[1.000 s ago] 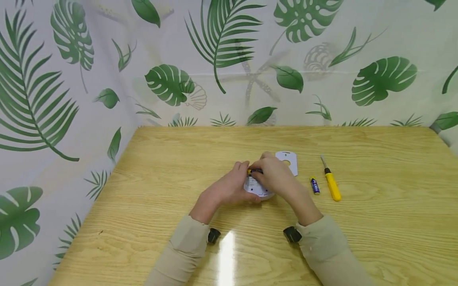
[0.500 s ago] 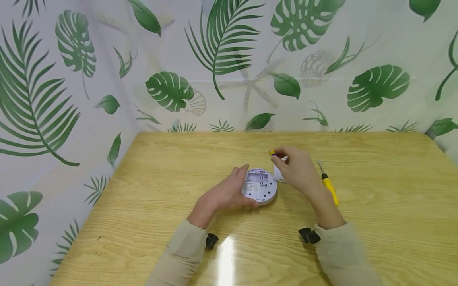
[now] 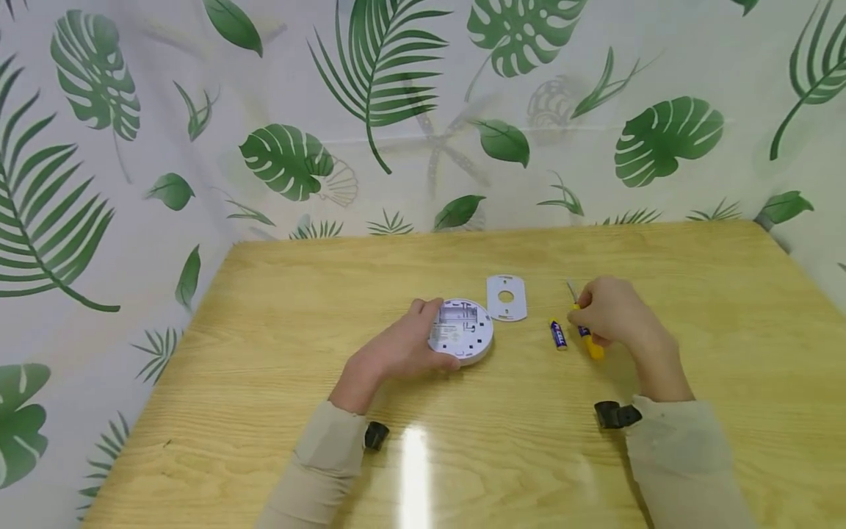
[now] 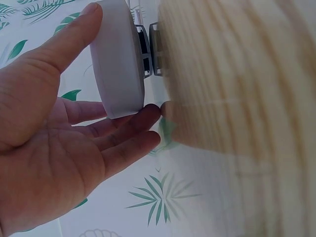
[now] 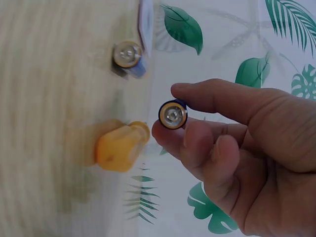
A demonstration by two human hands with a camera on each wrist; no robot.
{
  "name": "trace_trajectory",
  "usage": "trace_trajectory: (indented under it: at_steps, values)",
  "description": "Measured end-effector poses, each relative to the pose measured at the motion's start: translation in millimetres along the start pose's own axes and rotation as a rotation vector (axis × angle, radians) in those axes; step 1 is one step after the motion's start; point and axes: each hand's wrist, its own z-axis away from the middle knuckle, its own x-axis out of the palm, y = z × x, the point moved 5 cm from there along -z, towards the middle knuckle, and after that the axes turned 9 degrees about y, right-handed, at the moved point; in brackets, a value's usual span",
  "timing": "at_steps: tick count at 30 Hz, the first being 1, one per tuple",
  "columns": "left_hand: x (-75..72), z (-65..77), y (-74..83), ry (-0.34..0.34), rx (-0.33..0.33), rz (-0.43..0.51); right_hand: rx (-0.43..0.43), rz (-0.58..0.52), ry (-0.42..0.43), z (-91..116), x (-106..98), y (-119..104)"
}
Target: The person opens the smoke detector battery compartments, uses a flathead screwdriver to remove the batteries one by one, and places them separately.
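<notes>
My left hand point(image 3: 402, 345) grips the edge of a round white smoke detector point(image 3: 471, 342), thumb on the near side and fingers on the far side. Its back faces up, with a recessed battery compartment point(image 3: 457, 314) that holds no battery. In the left wrist view the detector point(image 4: 118, 59) stands edge-on between thumb and fingers. Over on the right, my right hand point(image 3: 615, 316) pinches a blue and yellow battery point(image 5: 173, 114) between thumb and fingertips, just above a yellow screwdriver point(image 3: 594, 351). A second battery point(image 3: 558, 335) lies on the table to the left of that hand.
A white mounting plate point(image 3: 516, 301) with a round central hole lies behind and right of the detector. Everything rests on a wooden table point(image 3: 330, 294). A leaf-patterned covering point(image 3: 396, 191) rises behind the table's far edge.
The right hand has lifted the battery out of the detector and carried it right, over to the screwdriver and the other battery. The left hand keeps its hold on the detector.
</notes>
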Motion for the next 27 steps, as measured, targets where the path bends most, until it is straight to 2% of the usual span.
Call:
trace_trajectory:
  at_steps: [7, 14, 21, 27]
  values:
    - [-8.8, -2.2, -0.4, 0.009, 0.004, 0.002, -0.032, -0.008, -0.008, -8.2, 11.3, -4.4]
    - [-5.0, 0.2, -3.7, 0.005, -0.008, 0.025, -0.041, 0.036, -0.038, -10.7, 23.2, -7.7]
    - [-4.8, -0.2, -2.1, 0.035, 0.011, 0.02, -0.069, 0.073, -0.01, -9.2, 19.6, -12.8]
    - [-1.3, -0.6, 0.2, 0.005, 0.01, 0.007, -0.033, 0.064, -0.035, -2.0, 19.2, -8.5]
